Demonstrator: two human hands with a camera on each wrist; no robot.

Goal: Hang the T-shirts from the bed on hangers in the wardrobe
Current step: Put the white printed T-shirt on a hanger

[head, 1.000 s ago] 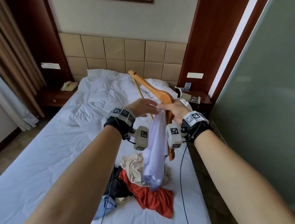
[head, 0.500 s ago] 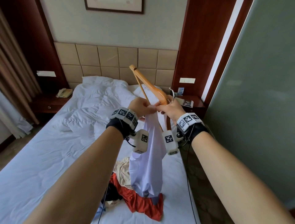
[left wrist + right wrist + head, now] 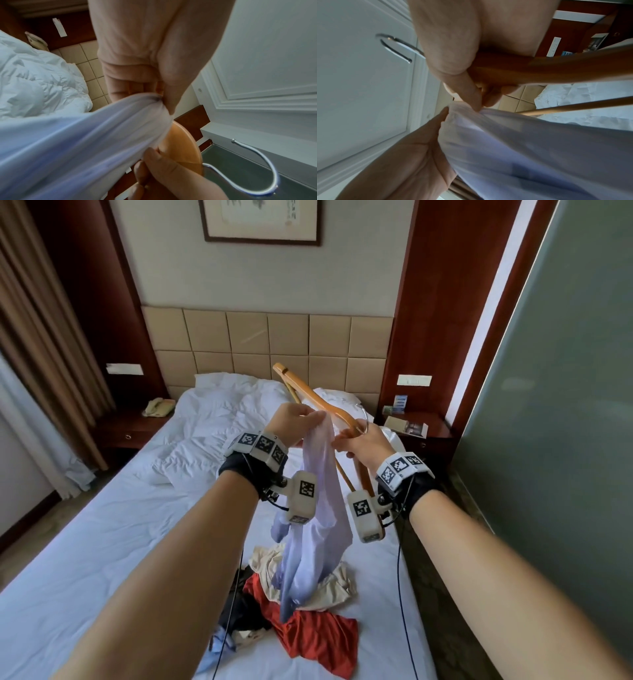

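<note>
Left wrist view shows the left hand [image 3: 137, 56] with fingers and thumb bunched tight on a gathered edge of the pale shirt [image 3: 72, 142], right against the wooden hanger [image 3: 183, 148]. The right hand [image 3: 453, 51] is curled round the hanger near its metal hook [image 3: 397, 47], thumb and forefinger also nipping the shirt edge just beside the left-hand pinch. From the head camera the shirt [image 3: 318, 508] hangs down between both wrists, its tail hovering over the pile [image 3: 301, 604] of other clothes on the bed [image 3: 102, 525], while the hanger [image 3: 318, 402] tilts up and away toward the headboard. The shirt looks not yet threaded on; the step in hand seems to be opening the neck or hem so one hanger arm can slip inside. To do it well, spread the two pinches apart to open the fabric, keep the right palm firm on the hanger so it cannot swing, and feed the raised arm in first. Thin cloth will bunch and slide, so hold the edge rather than loose folds. No wardrobe can be made out for certain.
</note>
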